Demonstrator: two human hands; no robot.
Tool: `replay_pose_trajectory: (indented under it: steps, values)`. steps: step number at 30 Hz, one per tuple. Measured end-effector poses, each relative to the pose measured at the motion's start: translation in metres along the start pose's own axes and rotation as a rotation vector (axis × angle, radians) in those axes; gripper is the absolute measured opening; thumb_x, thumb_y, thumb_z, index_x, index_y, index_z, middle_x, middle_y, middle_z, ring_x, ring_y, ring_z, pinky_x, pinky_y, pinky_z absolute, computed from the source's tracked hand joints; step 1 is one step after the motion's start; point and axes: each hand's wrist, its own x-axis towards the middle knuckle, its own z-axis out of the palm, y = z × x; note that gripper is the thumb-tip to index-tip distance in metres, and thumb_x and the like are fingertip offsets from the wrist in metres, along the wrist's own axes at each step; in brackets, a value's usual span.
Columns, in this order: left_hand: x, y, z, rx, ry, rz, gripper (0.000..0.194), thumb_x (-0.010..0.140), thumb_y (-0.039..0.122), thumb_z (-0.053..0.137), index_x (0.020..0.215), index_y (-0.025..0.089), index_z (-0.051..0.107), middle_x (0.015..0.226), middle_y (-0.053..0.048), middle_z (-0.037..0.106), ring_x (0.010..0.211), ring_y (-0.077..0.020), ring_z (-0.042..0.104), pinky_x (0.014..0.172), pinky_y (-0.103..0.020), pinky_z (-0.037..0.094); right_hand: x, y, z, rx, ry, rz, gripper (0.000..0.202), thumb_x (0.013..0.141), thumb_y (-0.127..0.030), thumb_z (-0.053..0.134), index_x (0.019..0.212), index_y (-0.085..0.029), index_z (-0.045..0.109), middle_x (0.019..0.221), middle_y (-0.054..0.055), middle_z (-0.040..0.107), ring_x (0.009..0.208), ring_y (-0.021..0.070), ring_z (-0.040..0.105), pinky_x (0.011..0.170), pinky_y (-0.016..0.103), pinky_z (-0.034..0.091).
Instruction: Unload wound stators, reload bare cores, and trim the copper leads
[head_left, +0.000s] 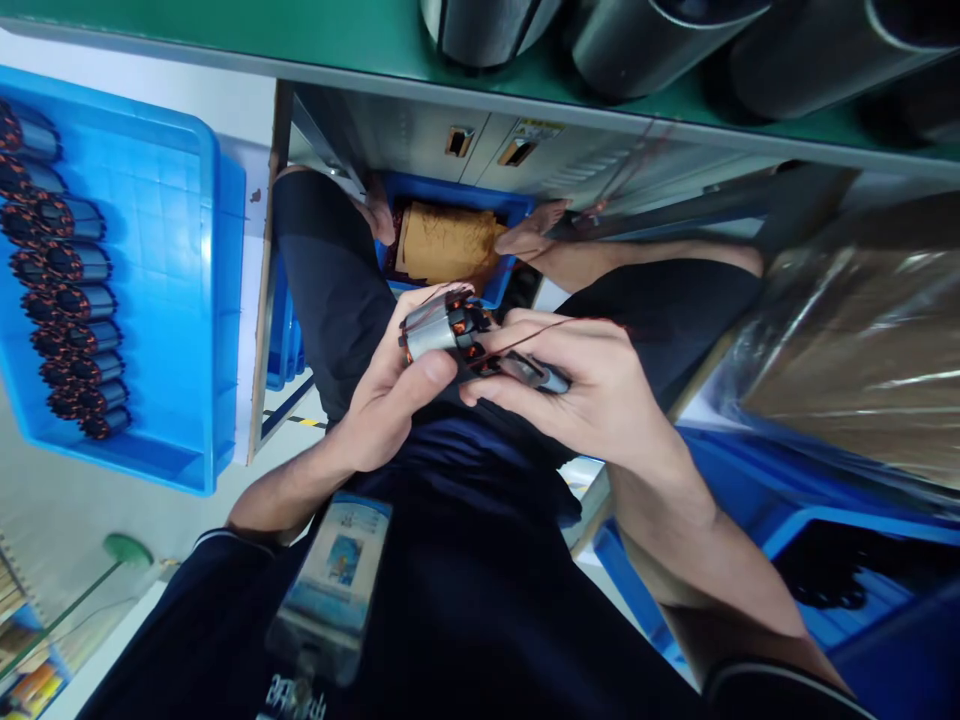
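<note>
- Rotor [450, 335] with copper windings and a grey steel core sits between both hands, above the person's lap, in front of the dark shirt.
- Left hand [394, 395] wraps the rotor from below, thumb pressed on the grey core, fingers curled behind it: a firm grasp on the rotor.
- Right hand [592, 385] closes over the rotor's shaft end, fingertips pinching the part just right of the windings; a thin copper wire [540, 330] runs across its knuckles.
- Blue tray [161, 300] lies well to the left of the rotor, holding a row of similar wound rotors [64, 290] along its far left side.
- Smaller blue bin [454, 195] sits beyond the rotor, between the person's bare feet, with a brown sheet [446, 245] inside.
- Badge [334, 580] hangs on the shirt, below the rotor and nearer the camera.
- Green shelf edge [300, 45] runs across the top, far beyond the rotor, with dark cylinders [630, 40] resting on it.
</note>
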Motion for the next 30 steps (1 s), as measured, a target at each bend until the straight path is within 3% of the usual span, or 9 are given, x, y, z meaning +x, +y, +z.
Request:
replay_pose_trajectory:
  steps: [2,3,6,8,12,17,21,24,30]
  values:
    - [-0.002,0.002,0.003,-0.011,0.023,0.014,0.062,0.116,0.082,0.087,0.162,0.042,0.078,0.173,-0.01,0.079,0.165,-0.0386,0.078,0.134,-0.056,0.074,-0.007,-0.008,-0.001,-0.034,0.025,0.023,0.026,0.12,-0.049,0.089,0.142,-0.039,0.095,0.099,0.002,0.09,0.086,0.0275,0.084,0.092,0.045,0.076]
    - [-0.003,0.004,0.005,-0.028,0.044,0.027,0.058,0.117,0.079,0.088,0.16,0.042,0.078,0.17,-0.008,0.079,0.155,-0.0344,0.083,0.13,-0.052,0.076,-0.012,-0.012,-0.001,-0.059,0.05,0.042,0.029,0.121,-0.047,0.087,0.148,-0.039,0.093,0.104,0.003,0.091,0.087,0.0279,0.085,0.094,0.045,0.077]
    - [-0.002,0.011,0.013,-0.101,0.071,0.062,0.05,0.121,0.073,0.088,0.156,0.04,0.073,0.134,-0.004,0.083,0.091,-0.0207,0.084,0.084,-0.04,0.077,-0.027,-0.024,-0.003,-0.156,0.111,0.092,0.047,0.124,-0.036,0.076,0.17,-0.042,0.084,0.12,0.006,0.093,0.094,0.0293,0.087,0.096,0.047,0.077]
    - [-0.002,0.013,0.015,-0.087,0.056,0.071,0.053,0.12,0.074,0.087,0.155,0.039,0.069,0.119,-0.003,0.082,0.073,-0.0195,0.076,0.067,-0.039,0.071,-0.036,-0.03,-0.005,-0.231,0.119,0.091,0.06,0.123,-0.028,0.07,0.18,-0.045,0.078,0.121,0.006,0.091,0.096,0.03,0.085,0.096,0.047,0.078]
    - [-0.005,0.007,0.015,-0.037,0.031,0.106,0.046,0.123,0.067,0.082,0.163,0.044,0.075,0.136,-0.007,0.081,0.084,-0.0229,0.081,0.069,-0.04,0.077,-0.042,-0.038,-0.007,-0.336,0.104,0.078,0.082,0.116,-0.018,0.071,0.192,-0.049,0.066,0.119,0.006,0.086,0.106,0.0333,0.086,0.107,0.054,0.079]
    - [-0.013,0.002,0.014,-0.065,-0.067,0.162,0.046,0.131,0.047,0.073,0.177,0.05,0.075,0.153,-0.007,0.071,0.099,-0.018,0.079,0.079,-0.029,0.08,-0.038,-0.045,-0.006,-0.338,0.117,0.047,0.1,0.113,-0.011,0.072,0.2,-0.057,0.052,0.121,0.004,0.084,0.11,0.0337,0.085,0.108,0.055,0.079]
    - [-0.015,0.002,0.014,-0.041,-0.073,0.155,0.049,0.133,0.045,0.068,0.182,0.048,0.07,0.145,-0.008,0.074,0.097,-0.0178,0.079,0.081,-0.027,0.078,-0.039,-0.046,-0.007,-0.385,0.131,0.033,0.094,0.115,-0.012,0.074,0.197,-0.054,0.059,0.11,0.002,0.084,0.093,0.0296,0.083,0.094,0.048,0.081]
    - [-0.014,-0.001,0.015,-0.013,-0.054,0.186,0.048,0.132,0.046,0.069,0.181,0.045,0.07,0.141,-0.008,0.075,0.094,-0.0196,0.079,0.077,-0.03,0.077,-0.04,-0.042,-0.007,-0.384,0.13,0.025,0.086,0.115,-0.015,0.082,0.191,-0.053,0.067,0.12,-0.001,0.094,0.093,0.0272,0.088,0.086,0.043,0.08]
    - [-0.013,-0.007,0.017,-0.036,0.021,0.175,0.047,0.13,0.048,0.078,0.176,0.048,0.071,0.138,-0.006,0.072,0.101,-0.0193,0.076,0.081,-0.03,0.072,-0.034,-0.028,-0.003,-0.24,0.139,0.083,0.075,0.114,-0.013,0.079,0.181,-0.048,0.079,0.141,0.0,0.096,0.108,0.0284,0.093,0.107,0.045,0.081]
